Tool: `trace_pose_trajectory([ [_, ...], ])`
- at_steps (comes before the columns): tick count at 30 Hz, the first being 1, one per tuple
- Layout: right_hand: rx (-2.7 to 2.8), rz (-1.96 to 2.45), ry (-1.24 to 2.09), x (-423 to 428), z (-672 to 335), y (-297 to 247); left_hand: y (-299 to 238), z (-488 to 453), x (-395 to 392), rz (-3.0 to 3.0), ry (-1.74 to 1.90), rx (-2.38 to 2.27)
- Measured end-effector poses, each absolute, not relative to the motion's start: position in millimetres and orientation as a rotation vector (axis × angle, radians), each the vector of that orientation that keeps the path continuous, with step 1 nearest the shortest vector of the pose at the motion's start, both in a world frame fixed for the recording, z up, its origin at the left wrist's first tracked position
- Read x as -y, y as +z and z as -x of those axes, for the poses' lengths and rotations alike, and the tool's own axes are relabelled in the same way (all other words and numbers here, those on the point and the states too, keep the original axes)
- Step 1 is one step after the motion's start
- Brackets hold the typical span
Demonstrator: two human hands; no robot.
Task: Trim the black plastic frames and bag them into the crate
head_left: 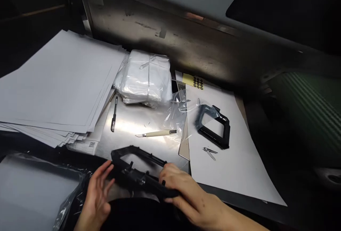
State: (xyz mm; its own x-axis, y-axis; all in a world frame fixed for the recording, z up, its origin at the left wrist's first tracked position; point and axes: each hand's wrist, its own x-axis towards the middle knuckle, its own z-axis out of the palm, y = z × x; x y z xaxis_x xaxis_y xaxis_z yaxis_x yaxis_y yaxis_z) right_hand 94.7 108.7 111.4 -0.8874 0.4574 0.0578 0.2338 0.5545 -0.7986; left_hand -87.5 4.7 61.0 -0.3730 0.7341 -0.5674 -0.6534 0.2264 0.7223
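Observation:
My right hand [183,188] grips the right end of a black plastic frame [135,176], which is held tilted above the near edge of the metal bench. At the frame's left end is my left hand [99,188], its fingers spread and the fingertips close to the plastic; whether they touch it I cannot tell. A similar black frame [214,135] lies on a white sheet to the right, partly under a clear plastic bag [177,112]. Near it rests a small pair of nippers [210,152]. A craft knife [157,133] and a black pen [114,114] lie on the metal.
A large stack of white paper [61,85] covers the left side. Behind the knife sits a tied bundle of clear plastic bags [146,76]. A yellow label sheet [193,81] lies by the metal back wall [149,21]. At lower left is a plastic-lined container [34,192].

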Motion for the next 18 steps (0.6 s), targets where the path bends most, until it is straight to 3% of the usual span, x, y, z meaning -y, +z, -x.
trace_pose_trajectory([
  [3, 2.319, 0.632, 1.786, -114.5, -94.2, 129.5, 55.3, 91.9, -7.8, -0.378, 1.519, -1.503],
  [4, 2.319, 0.651, 1.831, -120.2, -92.9, 128.2, 53.9, 93.1, -9.4, -0.37, 1.49, -1.492],
  [6, 2.366, 0.89, 1.553, -138.9, -88.2, 115.6, 52.4, 97.3, -11.9, -0.283, 1.472, -1.456],
  [8, 2.304, 1.306, 0.973, -164.6, -80.7, 94.5, 52.2, 104.3, -12.0, -0.162, 1.473, -1.404],
  [10, 2.197, 1.497, 0.711, -190.6, -71.0, 71.6, 52.5, 112.7, -9.6, -0.025, 1.446, -1.356],
  [14, 2.074, 1.599, 0.535, -223.3, -56.0, 39.1, 51.5, 123.7, -1.3, 0.159, 1.453, -1.248],
  [18, 1.937, 1.544, 0.588, -236.7, -66.2, 37.6, 51.0, 120.4, 3.6, 0.257, 1.487, -1.125],
])
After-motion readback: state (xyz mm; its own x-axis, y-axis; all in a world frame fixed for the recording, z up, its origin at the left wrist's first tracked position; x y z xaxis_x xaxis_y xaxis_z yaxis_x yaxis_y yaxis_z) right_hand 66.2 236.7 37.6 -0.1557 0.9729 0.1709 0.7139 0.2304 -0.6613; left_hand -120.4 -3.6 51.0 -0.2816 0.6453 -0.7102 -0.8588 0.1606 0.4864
